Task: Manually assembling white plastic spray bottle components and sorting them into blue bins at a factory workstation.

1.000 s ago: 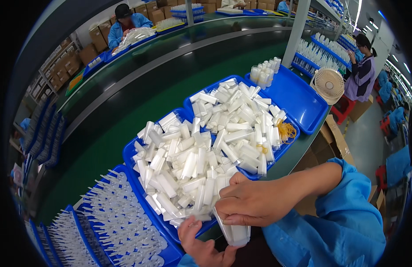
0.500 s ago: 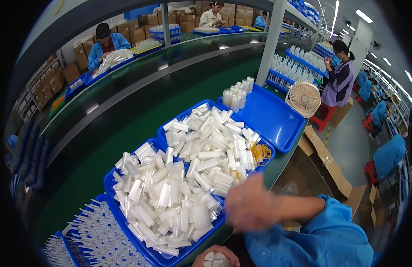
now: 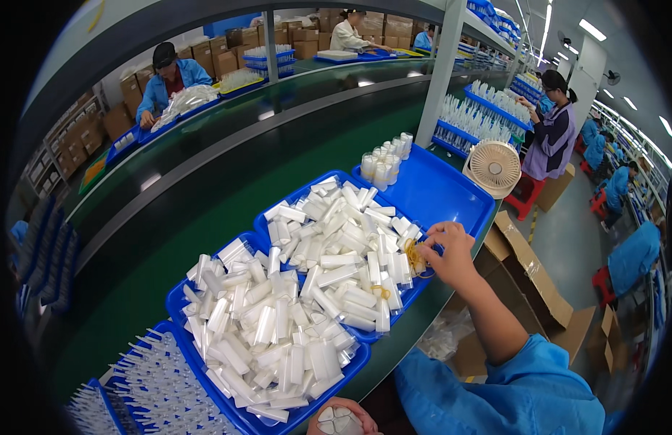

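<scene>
Yellow bands (image 3: pixel 414 255) @ tray (image 3: pixel 411 297) edge | R fingers (image 3: pixel 439 233) at bands | bench edge (image 3: pixel 426 316) nr

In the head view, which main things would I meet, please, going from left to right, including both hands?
Translucent spiky plastic parts → left hand holding a round bundle of white wedge-shaped pieces → tangled yellow rubber bands → right hand → round beige fan

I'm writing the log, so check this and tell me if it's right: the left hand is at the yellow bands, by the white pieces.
Wrong hand: the head view shows the right hand at the yellow bands, by the white pieces.
</scene>
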`<state>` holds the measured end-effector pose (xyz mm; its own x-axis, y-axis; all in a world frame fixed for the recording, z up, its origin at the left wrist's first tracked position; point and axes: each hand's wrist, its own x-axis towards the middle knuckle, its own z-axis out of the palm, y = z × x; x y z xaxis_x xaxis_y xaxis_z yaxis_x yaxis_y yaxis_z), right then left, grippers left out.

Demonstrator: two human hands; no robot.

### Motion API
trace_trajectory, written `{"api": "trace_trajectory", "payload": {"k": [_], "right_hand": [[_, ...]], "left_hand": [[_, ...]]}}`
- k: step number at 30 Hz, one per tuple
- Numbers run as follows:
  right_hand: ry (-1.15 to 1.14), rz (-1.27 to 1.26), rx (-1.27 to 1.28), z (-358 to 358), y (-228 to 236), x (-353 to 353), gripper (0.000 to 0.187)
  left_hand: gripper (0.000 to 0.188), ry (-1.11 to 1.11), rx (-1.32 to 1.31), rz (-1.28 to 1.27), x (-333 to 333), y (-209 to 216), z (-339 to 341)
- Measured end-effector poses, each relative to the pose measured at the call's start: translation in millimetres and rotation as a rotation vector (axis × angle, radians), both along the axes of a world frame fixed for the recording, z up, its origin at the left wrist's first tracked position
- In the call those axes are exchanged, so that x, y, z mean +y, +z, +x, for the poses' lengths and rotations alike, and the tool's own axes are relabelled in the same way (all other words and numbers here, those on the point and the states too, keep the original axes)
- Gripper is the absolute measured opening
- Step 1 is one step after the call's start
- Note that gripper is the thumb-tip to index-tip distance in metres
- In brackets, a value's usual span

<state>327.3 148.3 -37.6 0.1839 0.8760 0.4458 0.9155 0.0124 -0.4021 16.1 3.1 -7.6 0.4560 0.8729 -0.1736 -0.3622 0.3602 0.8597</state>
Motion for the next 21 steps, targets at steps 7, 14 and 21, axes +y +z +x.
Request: {"api": "trace_trajectory", "payload": {"k": [7,14,21], "right_hand": [[0.163,-0.020,0.162,-8,43,16,0.014],[0.452,-0.190,0.603,-45,73,22,0.009],[1.122,-0.359,0.521,-128,87,-32,0.006]], "left_hand": [[0.016,-0.029,0.144,0.046,-2,-1,-9],[0.017,0.215,0.094,0.092,-8,-6,-11],[0.025,0.438,-0.075,0.082,-3,4,-9]]}}
